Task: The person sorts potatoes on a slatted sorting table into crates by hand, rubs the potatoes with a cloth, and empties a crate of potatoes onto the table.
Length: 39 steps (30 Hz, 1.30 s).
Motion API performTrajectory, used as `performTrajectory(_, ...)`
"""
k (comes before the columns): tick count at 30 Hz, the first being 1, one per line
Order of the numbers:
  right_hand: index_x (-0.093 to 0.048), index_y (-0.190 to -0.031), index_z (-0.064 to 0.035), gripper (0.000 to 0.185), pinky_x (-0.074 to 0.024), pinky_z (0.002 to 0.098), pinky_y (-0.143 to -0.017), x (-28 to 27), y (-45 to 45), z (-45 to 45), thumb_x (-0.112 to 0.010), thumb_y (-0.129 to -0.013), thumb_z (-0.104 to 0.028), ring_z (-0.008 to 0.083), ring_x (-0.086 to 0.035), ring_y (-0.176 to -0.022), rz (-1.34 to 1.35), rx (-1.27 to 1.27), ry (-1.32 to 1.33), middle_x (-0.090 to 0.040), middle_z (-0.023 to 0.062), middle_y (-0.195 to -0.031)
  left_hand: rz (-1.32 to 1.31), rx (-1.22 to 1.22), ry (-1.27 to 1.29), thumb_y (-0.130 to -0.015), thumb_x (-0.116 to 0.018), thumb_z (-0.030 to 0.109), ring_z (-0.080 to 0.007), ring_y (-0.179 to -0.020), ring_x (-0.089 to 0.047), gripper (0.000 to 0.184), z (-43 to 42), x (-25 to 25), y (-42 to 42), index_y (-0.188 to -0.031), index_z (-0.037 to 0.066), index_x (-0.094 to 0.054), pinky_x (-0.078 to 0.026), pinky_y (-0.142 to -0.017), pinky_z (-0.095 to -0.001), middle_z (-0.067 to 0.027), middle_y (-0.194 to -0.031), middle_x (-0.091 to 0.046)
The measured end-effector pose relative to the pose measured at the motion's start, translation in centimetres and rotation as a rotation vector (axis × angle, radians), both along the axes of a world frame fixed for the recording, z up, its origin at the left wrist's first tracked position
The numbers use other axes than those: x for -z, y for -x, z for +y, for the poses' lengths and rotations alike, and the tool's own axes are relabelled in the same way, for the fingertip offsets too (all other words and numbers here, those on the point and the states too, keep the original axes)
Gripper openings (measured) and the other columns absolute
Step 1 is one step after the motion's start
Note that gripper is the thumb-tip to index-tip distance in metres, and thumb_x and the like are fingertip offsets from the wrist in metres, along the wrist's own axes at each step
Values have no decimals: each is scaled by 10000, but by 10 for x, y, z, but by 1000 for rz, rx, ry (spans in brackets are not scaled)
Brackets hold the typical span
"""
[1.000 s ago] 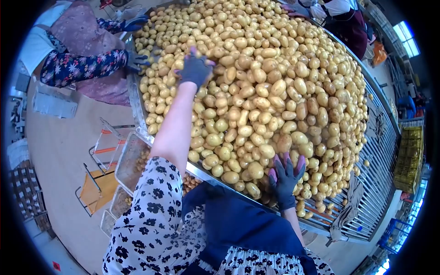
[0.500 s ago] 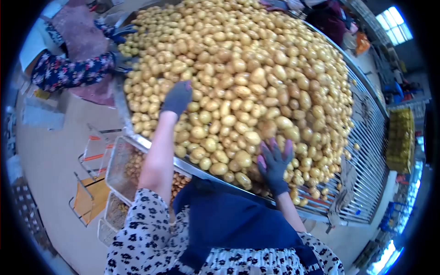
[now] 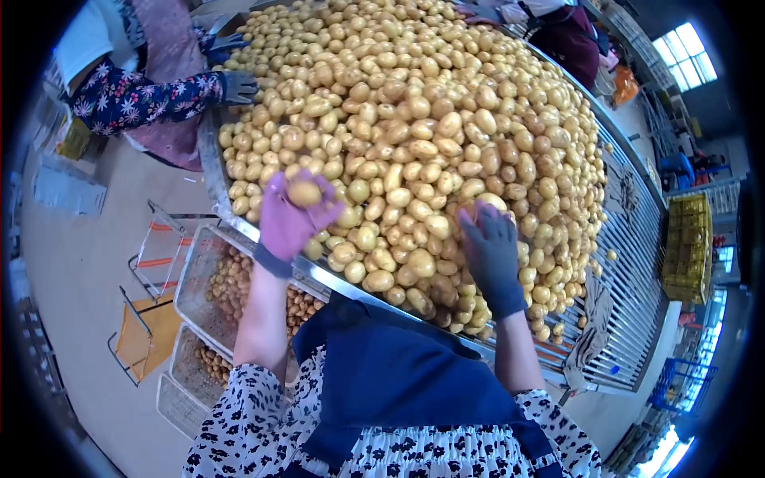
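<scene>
My left hand [image 3: 291, 227], in a purple and grey glove, is turned palm up above the near left edge of the heap. Its fingers curl around a potato [image 3: 304, 193]. My right hand [image 3: 492, 259], back of the grey glove upward, rests on the front of the potato heap [image 3: 414, 151] with its fingers stretched out. The fingertips touch a potato [image 3: 491, 200] at their far side; the palm's underside is hidden. Wet-looking yellow potatoes cover most of the metal table [image 3: 335, 280].
Plastic crates [image 3: 195, 271] with smaller potatoes stand below the table's near left edge. A co-worker's gloved hand [image 3: 237, 88] lies at the far left of the heap. Slatted metal bars [image 3: 637, 295] extend right, with a yellow crate [image 3: 687, 247] beyond. A folding chair [image 3: 147, 338] stands left.
My left hand has drawn back toward me and turned palm up, now with a potato in it. My right hand has moved slightly up the heap. The co-worker's hands shifted a little.
</scene>
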State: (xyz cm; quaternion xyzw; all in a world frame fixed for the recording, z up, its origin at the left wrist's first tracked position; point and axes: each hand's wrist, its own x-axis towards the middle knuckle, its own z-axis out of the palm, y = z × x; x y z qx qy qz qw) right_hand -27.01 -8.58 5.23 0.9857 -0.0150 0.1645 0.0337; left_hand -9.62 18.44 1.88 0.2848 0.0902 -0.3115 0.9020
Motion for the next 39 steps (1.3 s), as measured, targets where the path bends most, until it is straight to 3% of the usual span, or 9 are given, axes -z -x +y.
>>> performTrajectory(4, -588, -1143, -139, 371, -462, 436, -874, 13, -34, -8, -620, -778, -81, 319, -553, -1048, 139, -37, -102, -588, 119, -1123, -14, 236, 96, -954, -462, 346, -235, -761, -580, 310, 19, 48, 60, -849, 63, -530, -506, -693, -356, -76, -846, -553)
performTrajectory(7, -596, -1128, -101, 333, -474, 370, -865, -7, -54, 17, -667, -812, -177, 267, -582, -1034, 36, 143, -717, -623, 119, -1079, 35, 330, 2, -971, -441, 398, -148, -699, -552, 353, 24, 33, 96, -923, 69, -561, -465, -636, -271, -71, -895, -587)
performTrajectory(9, -589, -1151, -98, 369, -467, 362, -879, 3, -61, 48, -681, -809, -201, 266, -584, -1033, -171, -224, -710, -617, 130, -1102, 190, 304, -43, -968, -412, 452, -152, -709, -547, 451, 25, 30, 105, -1167, 63, -525, -462, -630, -265, -90, -961, -606)
performTrajectory(13, -583, -1196, -135, 386, -452, 390, -898, -10, -44, 124, -638, -843, -281, 289, -572, -1028, 321, -632, -779, -590, 89, -1170, 225, 154, 267, -946, -385, 536, -161, -679, -566, 553, 60, 37, 107, -1259, 89, -474, -489, -610, -277, -96, -965, -614)
performTrajectory(20, -572, -1186, -110, 384, -396, 445, -948, 7, -30, 37, -640, -837, -253, 339, -488, -1107, 49, -178, -450, -562, 137, -1182, -124, -98, -1195, -906, -518, 270, -230, -881, -601, 359, 206, 67, 106, -1169, 27, -539, -480, -821, -340, -142, -1013, -617)
performTrajectory(22, -537, -1212, -78, 438, -383, 456, -957, 17, -22, 26, -649, -827, -255, 356, -478, -1108, 27, 90, -117, -534, 173, -1191, -718, -44, -2006, -889, -513, 214, -283, -892, -597, 303, 201, 60, 90, -1102, 12, -584, -467, -825, -375, -161, -1003, -621)
performTrajectory(26, -459, -1275, -47, 541, -378, 473, -961, 29, -20, 63, -626, -820, -285, 369, -477, -1123, 230, 47, -472, -478, 183, -1260, -769, -119, -1424, -916, -524, 198, -303, -962, -589, 270, 80, 68, 28, -1098, 9, -589, -452, -869, -372, -160, -1024, -625)
performTrajectory(30, -541, -1217, -111, 445, -484, 402, -841, 16, -28, 78, -646, -829, -300, 313, -586, -990, 46, -180, -604, -583, 161, -1152, -1340, -30, -1366, -885, -540, 189, -338, -1009, -580, 293, -50, 42, -35, -1125, 31, -600, -458, -886, -399, -176, -1093, -614)
performTrajectory(39, -573, -1116, -96, 313, -491, 410, -816, 1, -23, -48, -597, -804, -116, 326, -562, -1015, -132, 364, -245, -581, 132, -1110, -1223, 262, -1511, -805, -649, 202, -316, -856, -590, 243, -100, 59, -91, -981, 55, -571, -477, -779, -388, -149, -944, -609)
